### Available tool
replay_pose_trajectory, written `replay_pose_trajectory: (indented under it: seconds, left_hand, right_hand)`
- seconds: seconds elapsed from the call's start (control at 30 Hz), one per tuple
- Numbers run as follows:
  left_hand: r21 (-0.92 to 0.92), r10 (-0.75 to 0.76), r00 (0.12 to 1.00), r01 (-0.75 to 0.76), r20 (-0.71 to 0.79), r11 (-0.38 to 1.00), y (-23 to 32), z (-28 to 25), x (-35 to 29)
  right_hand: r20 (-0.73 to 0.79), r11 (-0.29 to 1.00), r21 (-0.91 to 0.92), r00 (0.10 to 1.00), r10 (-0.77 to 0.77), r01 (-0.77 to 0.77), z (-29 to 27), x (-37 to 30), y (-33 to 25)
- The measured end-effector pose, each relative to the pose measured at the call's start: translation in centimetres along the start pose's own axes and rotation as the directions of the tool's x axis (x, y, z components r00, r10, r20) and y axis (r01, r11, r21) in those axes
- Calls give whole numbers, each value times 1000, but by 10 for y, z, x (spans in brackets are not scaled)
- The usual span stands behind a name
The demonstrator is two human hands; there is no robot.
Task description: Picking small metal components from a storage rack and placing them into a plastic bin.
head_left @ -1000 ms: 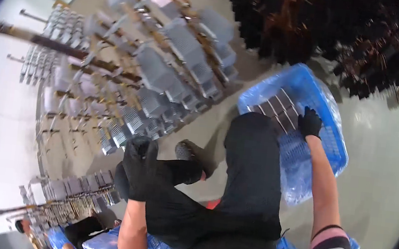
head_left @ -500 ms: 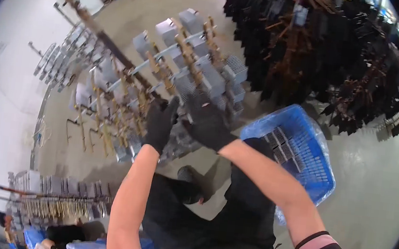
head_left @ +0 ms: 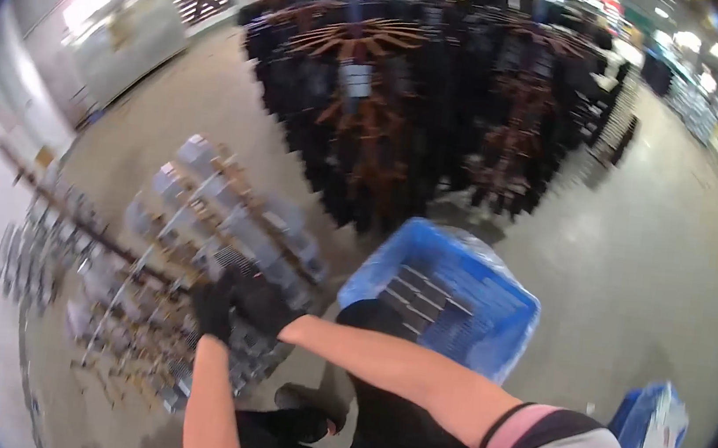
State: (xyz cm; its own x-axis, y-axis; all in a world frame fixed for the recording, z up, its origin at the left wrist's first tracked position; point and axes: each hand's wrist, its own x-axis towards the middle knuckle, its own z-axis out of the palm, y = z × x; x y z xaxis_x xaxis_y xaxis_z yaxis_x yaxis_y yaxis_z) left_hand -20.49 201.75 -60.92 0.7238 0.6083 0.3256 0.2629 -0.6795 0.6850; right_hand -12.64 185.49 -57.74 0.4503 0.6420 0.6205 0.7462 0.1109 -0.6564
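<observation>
A black-gloved left hand [head_left: 212, 309] and right hand [head_left: 266, 302] are close together at a rack [head_left: 68, 213] of grey metal parts; blur hides the fingers, so whether either grasps anything cannot be told. A finned part [head_left: 235, 261] shows just beyond both hands. It looks stiff and fairly light; smooth faces might slip and thin fins bend, so its solid side edges seem the best hold. Right of the right hand, a blue basket [head_left: 460, 271] contains blocks [head_left: 421, 297].

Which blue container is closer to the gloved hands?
The basket by the knee, with rectangular parts inside; the other container sits farther off, at lower right.
</observation>
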Motion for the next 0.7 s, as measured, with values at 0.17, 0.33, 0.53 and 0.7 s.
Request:
replay_pose_trajectory:
  seconds: [0.17, 0.33, 0.53, 0.7]
  left_hand:
    - [-469, -193, 979, 197, 58, 861, 13, -23, -31]
    - [-480, -103, 966, 210, 238, 852, 49, -70, -81]
    - [-508, -184, 933, 325, 309, 798, 0, -65, -132]
    - [-481, -486, 782, 623, 390, 617, -80, -82, -153]
  right_hand:
    - [-218, 985, -146, 974, 61, -94, 6, 2, -7]
    - [-39, 962, -176, 978, 206, -210, 33, 13, -13]
    - [-173, 959, -59, 949, 265, -279, 55, 11, 16]
    - [-67, 893, -373, 968, 244, -251, 47, 20, -28]
